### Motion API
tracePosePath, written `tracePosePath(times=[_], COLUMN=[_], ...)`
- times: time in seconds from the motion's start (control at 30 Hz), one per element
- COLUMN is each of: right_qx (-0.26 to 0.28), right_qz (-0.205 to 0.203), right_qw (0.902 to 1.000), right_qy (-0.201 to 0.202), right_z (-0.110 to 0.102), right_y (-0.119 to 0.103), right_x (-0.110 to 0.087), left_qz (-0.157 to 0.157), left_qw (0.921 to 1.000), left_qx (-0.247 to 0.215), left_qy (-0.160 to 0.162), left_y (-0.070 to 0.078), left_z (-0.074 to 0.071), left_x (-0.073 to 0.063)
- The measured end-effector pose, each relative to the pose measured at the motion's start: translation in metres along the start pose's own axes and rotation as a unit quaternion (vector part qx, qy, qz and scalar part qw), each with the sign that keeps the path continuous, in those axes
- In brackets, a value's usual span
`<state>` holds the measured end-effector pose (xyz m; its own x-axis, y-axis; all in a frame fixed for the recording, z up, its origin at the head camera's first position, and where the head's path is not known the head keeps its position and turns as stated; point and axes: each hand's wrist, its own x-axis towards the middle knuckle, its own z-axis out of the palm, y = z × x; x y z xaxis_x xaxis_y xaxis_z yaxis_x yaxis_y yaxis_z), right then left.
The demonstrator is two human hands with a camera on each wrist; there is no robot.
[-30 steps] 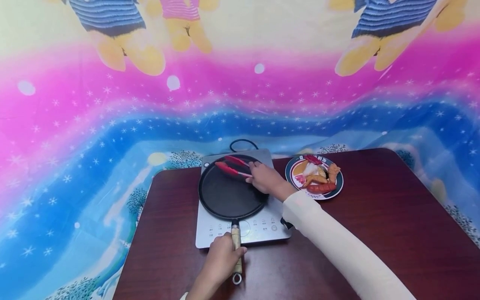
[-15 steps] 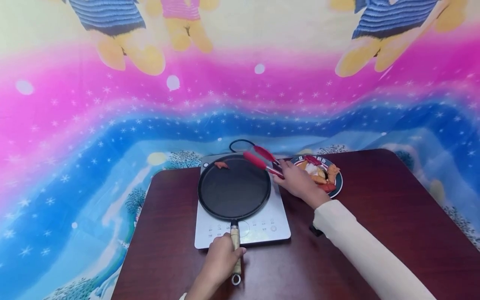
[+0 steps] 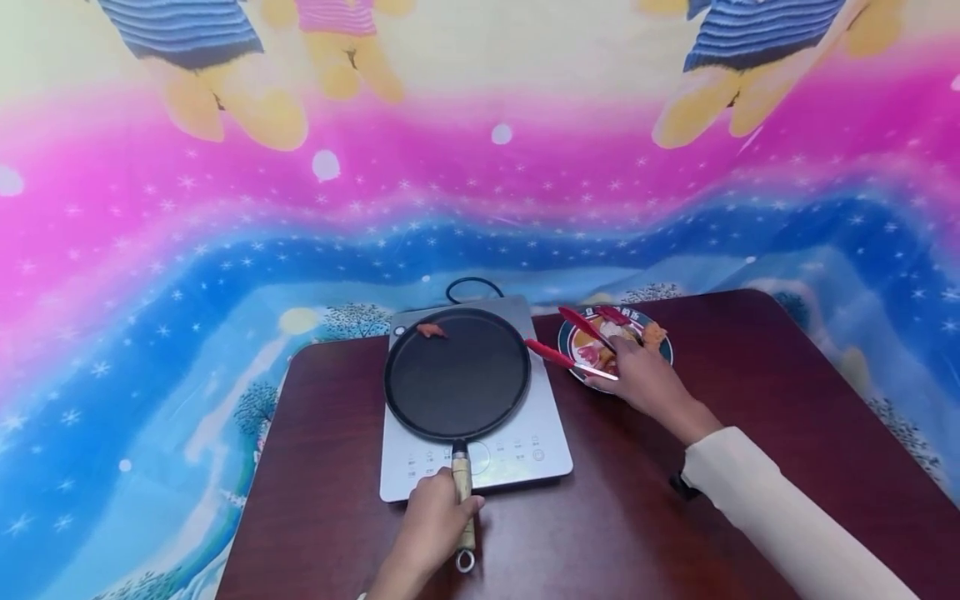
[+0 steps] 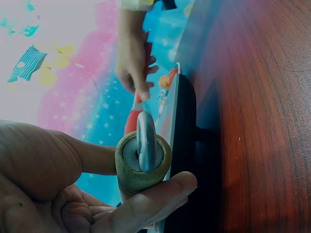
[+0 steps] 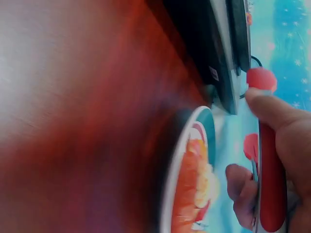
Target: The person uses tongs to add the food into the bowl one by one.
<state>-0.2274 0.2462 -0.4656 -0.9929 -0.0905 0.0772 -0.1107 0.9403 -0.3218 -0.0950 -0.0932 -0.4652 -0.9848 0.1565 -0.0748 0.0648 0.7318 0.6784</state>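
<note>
My left hand (image 3: 433, 518) grips the light wooden handle (image 3: 462, 483) of a flat black frying pan (image 3: 457, 383). In the left wrist view, the handle's metal ring (image 4: 146, 143) points at the camera, between thumb and fingers. A small orange-red food piece (image 3: 431, 331) lies near the pan's far left rim. My right hand (image 3: 651, 379) holds red-tipped tongs (image 3: 551, 353), their arms spread apart with nothing between the tips. The hand is above a plate (image 3: 566, 335) of assorted food and partly covers it. A sausage-like orange-red piece (image 5: 187, 194) shows on it in the right wrist view.
Beneath the pan is a silver induction cooker (image 3: 555, 462) with a black cord (image 3: 474, 280) behind it. Both cooker and plate stand on a dark reddish wooden table (image 3: 337, 433). A patterned cloth (image 3: 480, 192) hangs behind the table.
My right hand has carried the tongs from over the pan rightward to the plate. The tongs have spread, and the food piece now shows in the pan. My left hand keeps its grip.
</note>
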Motion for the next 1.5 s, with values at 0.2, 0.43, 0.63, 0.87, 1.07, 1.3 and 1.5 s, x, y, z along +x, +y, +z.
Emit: tracePosePath(times=[0.2, 0.43, 0.63, 0.87, 1.07, 1.3, 1.5], right_qx=[0.035, 0.061, 0.008, -0.123, -0.211, -0.237, -0.245], right_qz=[0.049, 0.105, 0.073, -0.042, -0.101, -0.114, -0.118], right_qw=[0.9982, 0.9921, 0.9973, 0.9914, 0.9721, 0.9645, 0.9613], right_qy=[0.007, -0.032, 0.001, 0.019, -0.018, -0.03, -0.04], right_z=[0.009, -0.001, -0.026, -0.065, -0.085, -0.09, -0.086], right_y=[0.016, 0.03, 0.05, 0.077, 0.087, 0.083, 0.08], right_x=[-0.026, -0.049, -0.061, -0.059, -0.047, -0.035, -0.027], left_qz=[-0.007, -0.011, -0.007, -0.015, -0.006, 0.012, 0.01], left_qw=[0.9999, 0.9998, 0.9998, 0.9997, 0.9996, 0.9992, 0.9993], left_qx=[-0.01, 0.014, 0.019, 0.017, 0.027, 0.038, 0.036], left_qy=[-0.009, -0.004, 0.0, -0.005, -0.006, -0.002, -0.002], left_y=[0.0, 0.002, 0.003, 0.004, 0.004, 0.002, 0.002], left_z=[0.001, 0.001, 0.001, 0.0, -0.001, -0.001, -0.001], left_x=[-0.001, -0.001, 0.0, 0.001, 0.001, 0.002, 0.001])
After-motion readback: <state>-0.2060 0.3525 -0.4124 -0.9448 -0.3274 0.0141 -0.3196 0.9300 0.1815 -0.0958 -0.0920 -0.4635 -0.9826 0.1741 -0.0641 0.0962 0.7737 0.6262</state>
